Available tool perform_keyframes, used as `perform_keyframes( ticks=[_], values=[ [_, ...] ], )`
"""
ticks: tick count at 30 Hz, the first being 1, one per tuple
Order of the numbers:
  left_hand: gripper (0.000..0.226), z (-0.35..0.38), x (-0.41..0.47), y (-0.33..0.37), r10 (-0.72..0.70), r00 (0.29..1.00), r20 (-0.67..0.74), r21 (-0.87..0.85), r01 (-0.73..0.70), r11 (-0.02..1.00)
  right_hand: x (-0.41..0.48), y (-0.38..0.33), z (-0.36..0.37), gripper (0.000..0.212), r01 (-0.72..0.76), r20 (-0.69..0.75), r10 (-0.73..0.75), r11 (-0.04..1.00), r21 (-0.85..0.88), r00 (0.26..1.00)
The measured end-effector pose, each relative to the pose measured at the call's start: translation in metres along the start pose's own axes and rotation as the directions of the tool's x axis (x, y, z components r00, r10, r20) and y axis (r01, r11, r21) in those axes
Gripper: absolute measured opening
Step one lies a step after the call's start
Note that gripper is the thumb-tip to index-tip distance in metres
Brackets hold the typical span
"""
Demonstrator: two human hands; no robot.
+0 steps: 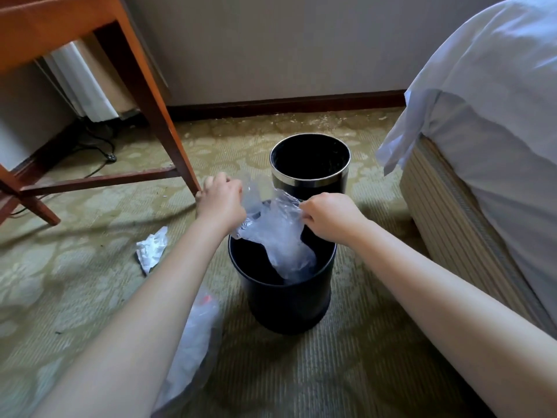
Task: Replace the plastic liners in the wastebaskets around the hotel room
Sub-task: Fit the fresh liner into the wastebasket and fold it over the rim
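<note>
Clear liner [277, 236] held over the near bin [283, 303].
I can't see the fingertips, curled out of sight; left hand [221, 203] and right hand [328, 218] each pinch its top, the tail hanging down inside. The far bin [310, 173] stands just behind on carpet [75, 282], beside the bed [497, 116].

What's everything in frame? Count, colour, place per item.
carpet: 1, green patterned, floor
near wastebasket: 1, black, centre
far wastebasket: 1, black, silver rim, behind it
liner: 1, clear, hanging into near wastebasket
crumpled wad: 1, white, carpet left
bag: 1, clear, under left forearm
desk: 1, brown wood, upper left
cables: several, black, under desk
bed: 1, white sheets, right
left hand: 1, grips liner's left edge
right hand: 1, grips liner's right edge
</note>
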State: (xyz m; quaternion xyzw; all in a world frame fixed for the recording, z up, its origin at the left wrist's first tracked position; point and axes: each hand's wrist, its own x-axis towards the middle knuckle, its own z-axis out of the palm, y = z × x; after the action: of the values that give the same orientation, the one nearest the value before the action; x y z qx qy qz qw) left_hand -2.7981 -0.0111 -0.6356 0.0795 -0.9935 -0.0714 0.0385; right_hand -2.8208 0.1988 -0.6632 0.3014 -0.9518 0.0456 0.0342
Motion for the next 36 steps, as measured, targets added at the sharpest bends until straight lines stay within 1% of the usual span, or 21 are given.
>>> perform_keyframes(
  ticks=[2,4,5,6,7,8,9,11,12,13,14,16,17,18,21,25,27,29,31,34,36],
  values=[
    [0.031,0.0,-0.002,0.001,-0.001,0.999,-0.044,0.094,0.005,0.996,-0.003,0.013,-0.001,0.03,-0.048,-0.064,0.05,0.998,0.035,0.997],
    [0.035,-0.005,-0.006,0.016,0.187,0.96,-0.21,0.065,-0.177,0.982,-0.007,0.021,-0.005,0.037,-0.064,-0.109,0.069,0.997,0.053,0.992],
    [0.034,-0.01,-0.01,0.028,0.266,0.928,-0.261,-0.062,-0.291,0.955,-0.008,0.023,-0.008,0.035,-0.069,-0.131,0.074,0.997,0.046,0.989],
    [0.034,-0.017,-0.014,0.041,0.299,0.929,-0.216,-0.271,-0.351,0.896,-0.01,0.023,-0.01,0.029,-0.079,-0.144,0.081,0.997,0.023,0.986],
    [0.037,-0.025,-0.02,0.054,0.327,0.943,-0.059,-0.509,-0.311,0.803,-0.011,0.023,-0.011,0.021,-0.082,-0.154,0.082,0.997,0.005,0.985],
    [0.043,-0.028,-0.024,0.063,0.374,0.917,0.137,-0.661,-0.196,0.724,-0.012,0.023,-0.011,0.018,-0.088,-0.152,0.087,0.996,-0.005,0.985],
    [0.051,-0.028,-0.027,0.069,0.421,0.857,0.298,-0.674,-0.124,0.728,-0.012,0.024,-0.01,0.018,-0.09,-0.14,0.088,0.996,-0.007,0.986],
    [0.058,-0.016,-0.031,0.071,0.445,0.726,0.524,-0.518,-0.143,0.843,-0.015,0.03,-0.008,0.017,-0.103,-0.118,0.101,0.995,-0.007,0.988],
    [0.054,-0.004,-0.032,0.066,0.422,0.673,0.607,-0.411,-0.188,0.892,-0.017,0.034,-0.006,0.017,-0.118,-0.117,0.115,0.993,-0.021,0.986],
    [0.039,0.008,-0.032,0.061,0.378,0.644,0.665,-0.29,-0.244,0.925,-0.018,0.039,-0.005,0.016,-0.137,-0.126,0.13,0.989,-0.05,0.983],
    [0.024,0.016,-0.032,0.054,0.33,0.652,0.683,-0.152,-0.314,0.937,-0.019,0.044,-0.003,0.014,-0.162,-0.132,0.148,0.982,-0.097,0.98],
    [0.016,0.02,-0.029,0.038,0.23,0.753,0.616,0.183,-0.42,0.889,-0.021,0.053,0.0,0.011,-0.218,-0.138,0.194,0.959,-0.183,0.971],
    [0.01,0.017,-0.027,0.029,0.196,0.809,0.554,0.31,-0.419,0.854,-0.021,0.056,0.002,0.011,-0.244,-0.134,0.221,0.95,-0.193,0.966],
    [0.004,0.013,-0.024,0.02,0.177,0.848,0.5,0.37,-0.394,0.841,-0.021,0.057,0.003,0.012,-0.26,-0.123,0.24,0.947,-0.187,0.963],
    [0.018,0.013,-0.012,0.002,0.166,0.891,0.422,0.322,-0.318,0.892,-0.02,0.051,0.006,0.019,-0.2,-0.093,0.186,0.966,-0.165,0.978],
    [0.022,0.026,-0.01,0.004,0.241,0.909,0.339,0.12,-0.296,0.947,-0.021,0.026,0.003,0.058,0.096,-0.101,-0.106,0.991,-0.098,0.989],
    [0.024,0.027,-0.013,0.008,0.297,0.898,0.323,0.033,-0.324,0.945,-0.017,0.01,0.006,0.056,0.161,-0.039,-0.164,0.985,-0.068,0.986],
    [0.026,0.027,-0.015,0.009,0.335,0.889,0.312,-0.04,-0.34,0.94,-0.013,-0.003,0.012,0.031,0.126,-0.016,-0.128,0.987,-0.103,0.992],
    [0.028,0.029,-0.016,0.006,0.35,0.894,0.281,-0.035,-0.355,0.934,-0.011,-0.002,0.015,0.003,0.029,-0.044,-0.038,0.984,-0.176,0.998],
    [0.025,0.034,-0.021,-0.004,0.31,0.916,0.253,0.086,-0.34,0.936,-0.017,0.014,0.013,0.011,-0.11,-0.019,0.109,0.969,-0.223,0.994],
    [0.02,0.041,-0.025,-0.012,0.284,0.924,0.257,0.109,-0.32,0.941,-0.022,0.021,0.014,0.01,-0.13,-0.019,0.128,0.971,-0.201,0.992]
  ],
)
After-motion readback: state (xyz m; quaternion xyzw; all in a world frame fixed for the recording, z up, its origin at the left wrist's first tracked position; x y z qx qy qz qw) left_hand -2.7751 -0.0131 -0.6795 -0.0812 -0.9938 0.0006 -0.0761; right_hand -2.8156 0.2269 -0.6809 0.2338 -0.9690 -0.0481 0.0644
